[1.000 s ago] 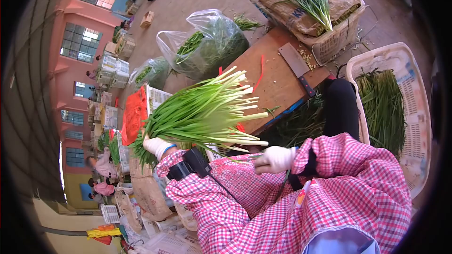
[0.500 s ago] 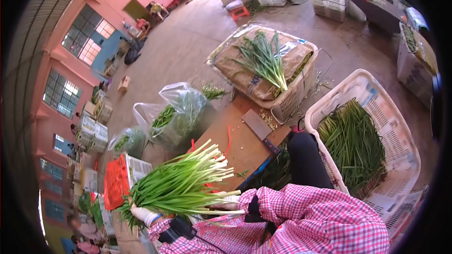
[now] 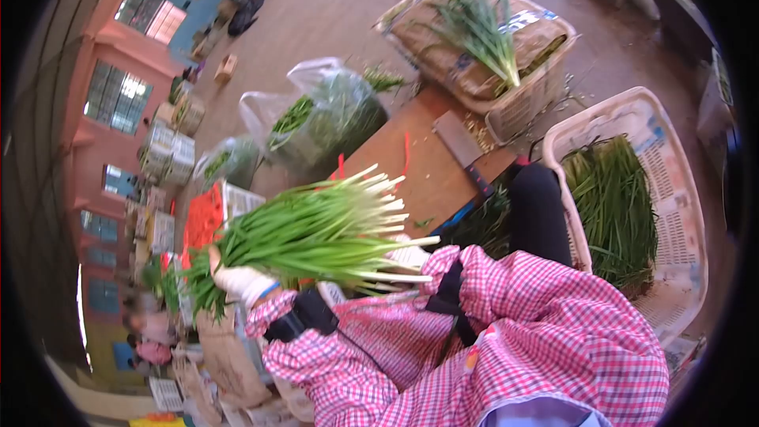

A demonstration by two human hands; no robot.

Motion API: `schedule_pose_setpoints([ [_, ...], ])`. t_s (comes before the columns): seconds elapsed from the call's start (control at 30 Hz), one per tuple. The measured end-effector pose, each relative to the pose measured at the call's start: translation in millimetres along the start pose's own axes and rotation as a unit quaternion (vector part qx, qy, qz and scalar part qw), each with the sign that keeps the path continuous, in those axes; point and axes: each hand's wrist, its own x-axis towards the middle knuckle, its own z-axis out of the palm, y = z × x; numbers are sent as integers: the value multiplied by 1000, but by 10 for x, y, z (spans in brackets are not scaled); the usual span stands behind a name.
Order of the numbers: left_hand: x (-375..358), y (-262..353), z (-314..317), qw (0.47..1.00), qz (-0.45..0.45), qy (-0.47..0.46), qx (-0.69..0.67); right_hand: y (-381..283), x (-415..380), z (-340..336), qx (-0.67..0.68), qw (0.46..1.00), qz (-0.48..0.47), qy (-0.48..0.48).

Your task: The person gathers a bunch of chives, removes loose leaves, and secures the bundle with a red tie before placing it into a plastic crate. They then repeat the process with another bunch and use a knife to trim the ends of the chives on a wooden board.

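A large bunch of green stalks with white ends [image 3: 316, 229] lies across both hands, its white ends pointing right. My left hand [image 3: 237, 278], wrapped in white, is closed round the leafy end of the bunch. My right hand [image 3: 411, 253] is under the white ends, mostly covered by stalks, and its fingers are hidden. Beyond the bunch, a cleaver [image 3: 458, 142] with a dark handle rests on the brown board [image 3: 431, 170], beside red strips [image 3: 406, 154].
A white basket [image 3: 686, 213] of green leaves stands on the right. Another basket [image 3: 530, 107], topped with brown wrapping and a small bunch [image 3: 494, 47], is ahead. Clear plastic bags [image 3: 336, 115] of greens stand beyond the board. People [image 3: 150, 348] are at the lower left.
The camera view has shifted, so the baskets and board appear higher and further right. The bunch is still in my left hand, its leafy end slightly further left in view.
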Motion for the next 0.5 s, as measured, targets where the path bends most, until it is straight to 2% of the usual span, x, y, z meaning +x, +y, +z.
schedule_pose_setpoints([
  [0.03, 59, -8, -57, 1000, 18, -11, -1, 45, 27, -53, -23, 999, -23, 15],
  [0.07, 29, -3, -5, 999, 33, 14, -11, -157, -45, 82, -222, 971, 33, 81],
  [0.1, 72, 20, -60, 998, 57, 16, -7, -348, -151, 205, -413, 896, 82, 141],
  [0.17, 51, 67, -38, 995, 83, 57, -5, -316, -299, 8, -510, 847, 8, 148],
  [0.2, 124, 92, -127, 994, 87, 60, -4, -362, -366, -102, -615, 781, 48, 97],
  [0.27, 320, 112, -379, 981, 159, 107, 8, -509, -520, -289, -764, 631, 134, -14],
  [0.3, 265, 129, -333, 981, 159, 110, 10, -594, -619, -362, -811, 552, 178, -71],
  [0.37, 116, 144, -153, 965, 173, 171, 97, -500, -727, -729, -840, 389, 336, -174],
  [0.4, 180, 180, -241, 969, 163, 159, 95, -542, -757, -652, -839, 389, 338, -175],
  [0.5, 210, 230, -274, 980, 142, 130, 52, -807, -816, -142, -805, 550, 164, -152],
])
